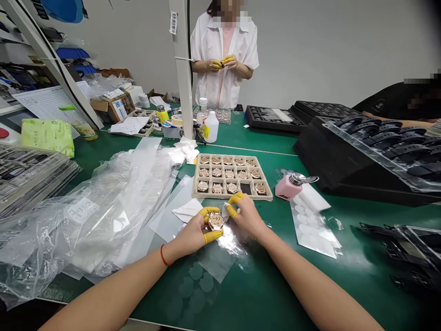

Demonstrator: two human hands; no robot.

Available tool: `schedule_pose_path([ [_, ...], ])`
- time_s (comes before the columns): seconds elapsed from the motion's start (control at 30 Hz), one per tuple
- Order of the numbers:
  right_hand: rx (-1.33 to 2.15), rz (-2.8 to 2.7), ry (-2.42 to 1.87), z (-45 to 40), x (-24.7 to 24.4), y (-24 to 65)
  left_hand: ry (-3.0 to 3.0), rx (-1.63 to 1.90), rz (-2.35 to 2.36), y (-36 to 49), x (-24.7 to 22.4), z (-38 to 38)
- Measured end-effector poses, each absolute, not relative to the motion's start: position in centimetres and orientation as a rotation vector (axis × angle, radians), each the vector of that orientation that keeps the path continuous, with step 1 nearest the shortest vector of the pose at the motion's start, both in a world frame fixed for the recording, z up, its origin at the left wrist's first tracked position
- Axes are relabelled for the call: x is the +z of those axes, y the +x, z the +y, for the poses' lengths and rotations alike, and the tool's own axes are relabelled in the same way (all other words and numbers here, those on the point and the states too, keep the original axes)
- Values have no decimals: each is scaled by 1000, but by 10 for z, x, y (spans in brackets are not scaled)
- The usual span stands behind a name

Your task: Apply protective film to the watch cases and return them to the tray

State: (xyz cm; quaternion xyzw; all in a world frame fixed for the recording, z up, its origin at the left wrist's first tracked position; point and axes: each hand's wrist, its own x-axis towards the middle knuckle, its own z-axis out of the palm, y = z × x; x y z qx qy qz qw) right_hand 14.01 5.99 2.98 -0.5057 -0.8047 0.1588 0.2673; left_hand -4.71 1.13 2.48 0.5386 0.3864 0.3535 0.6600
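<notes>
My left hand [197, 231], in yellow finger cots, grips a rose-gold watch case [216, 221] by its edge, with the engraved back facing up. Close by on the right, my right hand [245, 212], also wearing yellow finger cots, pinches a small white wipe [225, 212] beside the case. Just beyond both hands lies a beige compartment tray [232, 196] holding several similar watch cases; one front-row compartment [245, 189] has no case in it. A folded white cloth [188, 209] rests left of my left hand. Clear film [218, 264] lies beneath the hands.
At right stand a pink pump bottle [288, 187], a sheet of round stickers [312, 225] and black trays of straps [382, 156]. Plastic bags [99, 216] cover the left. A white bottle [211, 128] stands behind the tray. A co-worker [223, 55] stands opposite; another person's arm shows at right.
</notes>
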Motion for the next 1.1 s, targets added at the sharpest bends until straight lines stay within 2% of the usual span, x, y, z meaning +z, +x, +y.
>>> schedule_pose_path([
  [0.17, 420, -2283, -903, 31, 49, 135, 1279, 806, 835, -46, 28, 9],
  [0.23, 385, -2312, -859, 26, 45, 132, 1287, 797, 817, -46, 29, 8],
  [0.5, 417, -2381, -937, 22, 37, 129, 1289, 807, 868, -44, 25, 6],
  [0.7, 676, -1913, -1307, 35, 39, 139, 1236, 884, 939, -43, 29, 6],
  [0.9, 938, -2019, -1433, 32, 42, 145, 1282, 877, 915, -46, 30, 8],
  [1.1, 987, -2058, -1447, 28, 46, 142, 1287, 928, 906, -43, 30, 7],
])
